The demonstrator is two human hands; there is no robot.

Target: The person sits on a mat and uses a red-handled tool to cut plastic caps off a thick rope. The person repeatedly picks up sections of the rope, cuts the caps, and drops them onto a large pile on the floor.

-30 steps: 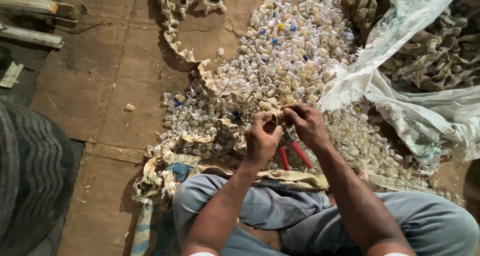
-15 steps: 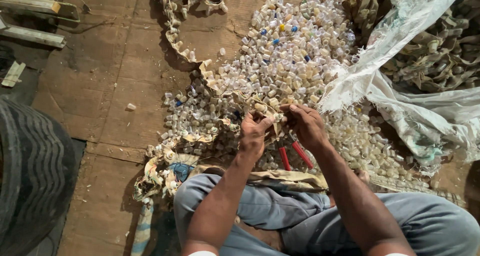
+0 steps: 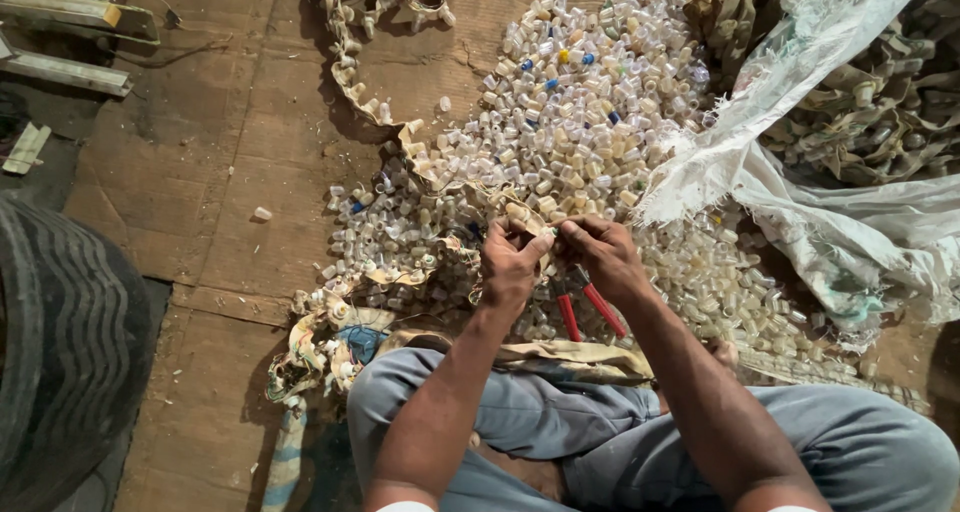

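1. Flattened cardboard floor (image 3: 200,192) carries a wide heap of small cut bottle necks (image 3: 570,102), so much sorting looks done.
2. Left hand (image 3: 510,267) and right hand (image 3: 600,257), grips clenched, pinch one tan strap piece (image 3: 530,222); red-handled pliers (image 3: 585,307) lie beneath.
3. Torn white sack (image 3: 800,122) holds uncut straps (image 3: 880,112).

Support surface: floor of flattened brown cardboard sheets (image 3: 200,172), seams visible. Directly on it: large heap of small pale plastic caps (image 3: 570,112), a few blue or yellow; one stray cap (image 3: 262,213) apart at left; torn fabric strips (image 3: 350,62); white woven sack (image 3: 800,172) at right. Dark ribbed tyre (image 3: 60,342) at left edge, red-handled pliers (image 3: 585,307) on the caps
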